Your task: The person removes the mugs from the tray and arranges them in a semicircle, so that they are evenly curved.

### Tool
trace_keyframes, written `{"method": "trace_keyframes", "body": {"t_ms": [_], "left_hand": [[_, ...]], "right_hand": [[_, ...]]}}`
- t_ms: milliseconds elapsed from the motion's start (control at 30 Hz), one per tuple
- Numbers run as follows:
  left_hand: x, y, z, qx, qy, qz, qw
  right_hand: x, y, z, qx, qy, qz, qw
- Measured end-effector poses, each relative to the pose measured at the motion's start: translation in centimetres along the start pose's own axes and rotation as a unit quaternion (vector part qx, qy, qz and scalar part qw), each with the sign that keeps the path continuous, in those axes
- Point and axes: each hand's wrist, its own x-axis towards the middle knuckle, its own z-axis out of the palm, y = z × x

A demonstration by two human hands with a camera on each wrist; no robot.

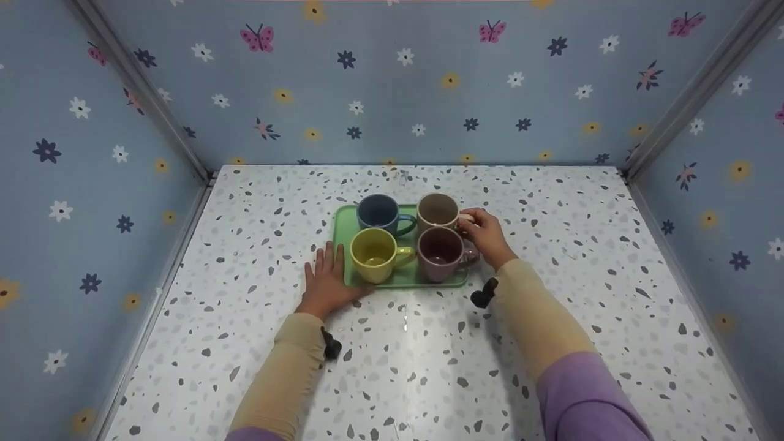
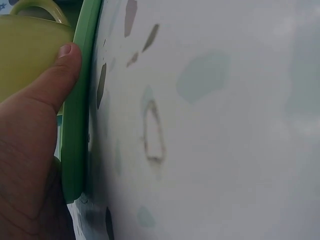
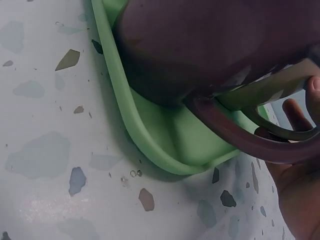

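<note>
Table [image 1: 392, 355]: one, speckled white, patterned walls [image 1: 422, 79] on three sides.

Tray [image 1: 346, 223]: one, green, flat on the table, low raised rim. Looks like plastic, so probably stiff and light by itself; loaded, likely heavy and apt to let its cargo slide if tipped. Best hold: both short ends, under the rim.

Hands: two, well apart. Left hand [image 1: 327, 285] spread with straight fingers against the tray's left end; wrist view puts the thumb on the near rim, beside the yellow mug. Right hand [image 1: 488, 240] at the far right, fingers and thumb pinching the handle of the beige mug.

Mugs: four, upright on the tray, two by two. Far row: blue mug [image 1: 378, 214], beige mug [image 1: 438, 211]. Near row: yellow mug [image 1: 373, 257], maroon mug [image 1: 440, 254]. Whether neighbours touch, cannot tell. Glossy, ceramic by the look: rigid, fair weight each, smooth sides likely slippery, would chip if knocked. Take by the handle, or round the body where neighbours leave room.

Handles: four, one per mug, all toward the right. Maroon handle [image 3: 240, 137] sits just beside the right hand, easily bumped.
</note>
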Motion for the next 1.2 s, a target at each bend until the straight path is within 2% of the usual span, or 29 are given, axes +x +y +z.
{"method": "trace_keyframes", "body": {"t_ms": [167,467,867,1200], "left_hand": [[0.0,-0.2,0.1,-0.004,0.002,0.002,1.0],[0.0,0.0,0.0,-0.009,-0.001,-0.004,1.0],[-0.2,0.2,0.0,-0.005,-0.002,-0.004,1.0],[-0.1,0.1,0.1,-0.005,-0.001,-0.004,1.0]], "right_hand": [[-0.2,-0.5,0.2,0.018,0.005,0.009,1.0],[-0.2,-1.1,-0.4,0.035,0.007,-0.008,0.999],[-0.8,-2.3,-2.6,0.051,0.007,-0.033,0.998],[-1.3,-4.0,-4.8,0.052,0.003,-0.019,0.998]]}}
